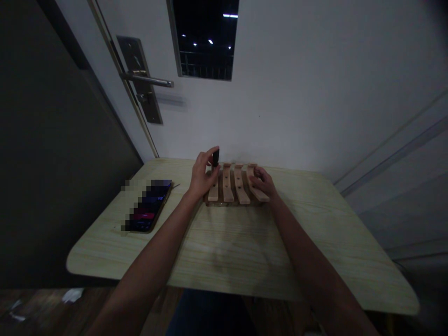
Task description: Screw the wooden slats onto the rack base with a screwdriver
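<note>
A wooden piece with several pale curved slats (227, 186) lies near the back of the table, each slat showing small dark holes. Under the slats is a brown base (231, 204). My left hand (203, 172) pinches a small black upright object (216, 157) between thumb and fingers, above the leftmost slat; its exact kind cannot be made out. At the other end, my right hand (265, 182) closes around the rightmost slat (257, 189), which sits at a slant compared with the others. Some of that hand's fingers are hidden behind the wood.
On the left of the pale wooden table (224, 252) lies a phone (154, 205), partly pixelated, with a thin stick-like item (176, 185) by its edge. Behind the table stands a white door (297, 93) with a metal handle (150, 80) and a dark window (206, 42).
</note>
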A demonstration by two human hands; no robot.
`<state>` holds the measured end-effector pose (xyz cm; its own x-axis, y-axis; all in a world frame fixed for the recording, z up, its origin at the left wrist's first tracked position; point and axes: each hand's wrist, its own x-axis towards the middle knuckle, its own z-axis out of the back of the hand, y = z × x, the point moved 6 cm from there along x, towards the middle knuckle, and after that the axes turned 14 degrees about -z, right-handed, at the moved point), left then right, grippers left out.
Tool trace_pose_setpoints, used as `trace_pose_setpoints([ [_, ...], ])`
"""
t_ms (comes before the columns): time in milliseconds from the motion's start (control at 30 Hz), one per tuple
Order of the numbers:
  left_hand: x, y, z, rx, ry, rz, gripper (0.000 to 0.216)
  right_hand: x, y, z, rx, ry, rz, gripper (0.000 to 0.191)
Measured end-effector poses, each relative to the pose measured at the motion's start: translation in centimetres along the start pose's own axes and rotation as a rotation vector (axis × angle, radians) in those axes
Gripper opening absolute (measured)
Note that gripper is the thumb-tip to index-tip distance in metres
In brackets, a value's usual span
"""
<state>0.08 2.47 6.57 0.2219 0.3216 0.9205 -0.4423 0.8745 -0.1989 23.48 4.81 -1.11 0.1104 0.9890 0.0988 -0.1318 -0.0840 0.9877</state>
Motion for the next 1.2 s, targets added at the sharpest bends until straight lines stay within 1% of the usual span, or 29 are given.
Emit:
trace_pose_setpoints([
  [167, -0.04, -0.08, -0.22, -0.064, 0.017, 0.020, 0.058, 0.07, -0.04, 0.13, -0.002, -0.006, 0.008, 0.042],
  [333, 0.25, -0.73, -0.09, -0.068, 0.040, 0.031, 0.054, 0.18, -0.05, 0.10, -0.004, 0.016, -0.005, 0.042],
  [600, 0.31, -0.21, 0.25, -0.013, -0.041, 0.030, 0.044, -0.03, 0.03, 0.03, 0.017, 0.001, -0.012, 0.043],
  [700, 0.18, -0.10, 0.04, -0.031, -0.025, 0.055, 0.045, -0.06, 0.17, 0.05, -0.001, -0.011, 0.003, 0.042],
  [833, -0.03, -0.12, -0.20, -0.091, -0.006, 0.062, 0.054, -0.13, 0.36, 0.03, -0.033, -0.023, 0.022, 0.043],
  [967, -0.03, -0.22, -0.29, -0.141, 0.022, 0.045, 0.048, -0.31, 0.47, -0.04, -0.066, -0.034, 0.053, 0.043],
  [1033, 0.03, -0.25, -0.20, -0.116, 0.032, 0.032, 0.045, -0.31, 0.38, -0.09, -0.069, -0.024, 0.053, 0.043],
  [1200, 0.17, 0.01, 0.23, 0.031, -0.003, 0.002, 0.048, -0.10, 0.20, 0.04, -0.052, -0.014, 0.025, 0.044],
])
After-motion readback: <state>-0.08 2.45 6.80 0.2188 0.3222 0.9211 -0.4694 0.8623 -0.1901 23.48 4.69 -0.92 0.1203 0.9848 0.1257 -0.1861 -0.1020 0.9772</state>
